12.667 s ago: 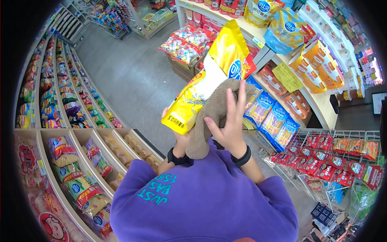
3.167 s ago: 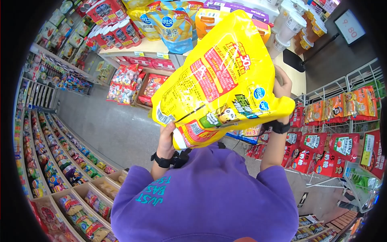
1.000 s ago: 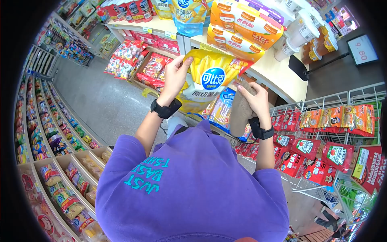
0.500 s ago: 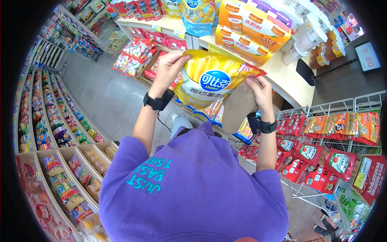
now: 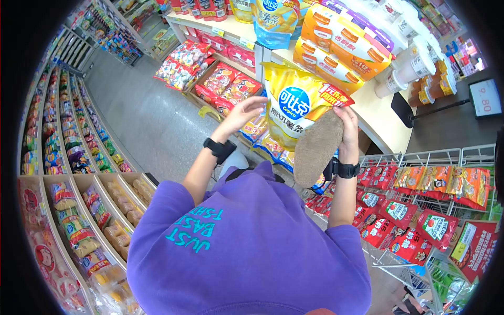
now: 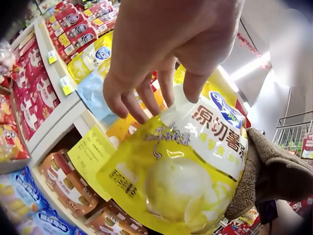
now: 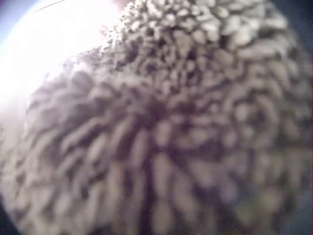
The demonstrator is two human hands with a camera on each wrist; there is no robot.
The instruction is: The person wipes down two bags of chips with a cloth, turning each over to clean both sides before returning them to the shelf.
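A yellow and white snack bag [image 5: 286,126] hangs upright before the chest, its printed front facing the head camera. At its upper right corner my right hand [image 5: 349,131] pinches it, with a brown plush cloth [image 5: 317,152] hanging beside the palm. My left hand [image 5: 242,116] is at the bag's left edge, fingers loosely bent. Over the bag [image 6: 181,186] in the left wrist view, the fingers of my left hand [image 6: 166,54] are spread from the thumb; whether they touch it is unclear. Brown cloth [image 7: 161,127] fills most of the right wrist view.
A display counter [image 5: 391,123] stands ahead with orange drink boxes [image 5: 341,44], snack pouches and white cups [image 5: 415,65]. To the right is a wire rack [image 5: 446,157] of red and orange packets. Shelves of bagged snacks [image 5: 79,231] line the left, beside the grey floor [image 5: 131,84].
Compared with half a second ago, my left hand has let go of the bag's upper left corner and moved lower. Earlier, the bag's yellow back faced the camera; its printed front does now.
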